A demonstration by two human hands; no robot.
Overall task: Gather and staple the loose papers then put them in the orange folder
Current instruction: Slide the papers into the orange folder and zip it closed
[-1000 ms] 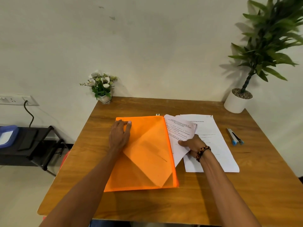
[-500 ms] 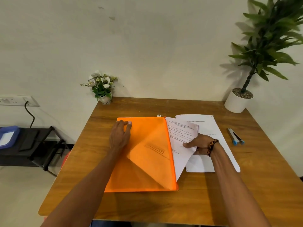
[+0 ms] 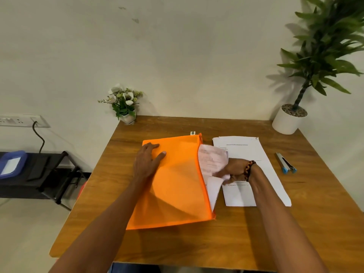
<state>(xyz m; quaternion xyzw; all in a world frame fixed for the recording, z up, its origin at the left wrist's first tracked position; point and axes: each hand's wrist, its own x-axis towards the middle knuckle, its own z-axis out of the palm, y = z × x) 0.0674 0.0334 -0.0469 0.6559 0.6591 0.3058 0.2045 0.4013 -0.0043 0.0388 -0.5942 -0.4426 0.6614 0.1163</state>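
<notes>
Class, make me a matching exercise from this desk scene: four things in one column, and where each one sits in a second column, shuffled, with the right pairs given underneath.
Things:
1. orange folder
2. stapler
3. white plant pot
4. small flower vase

Places:
A. far right corner of the table
B. under the flat left hand
C. far left corner of the table, by the wall
D. right of the flat stack of papers, lying alone

Pairs: 1-B, 2-D, 3-A, 4-C
</notes>
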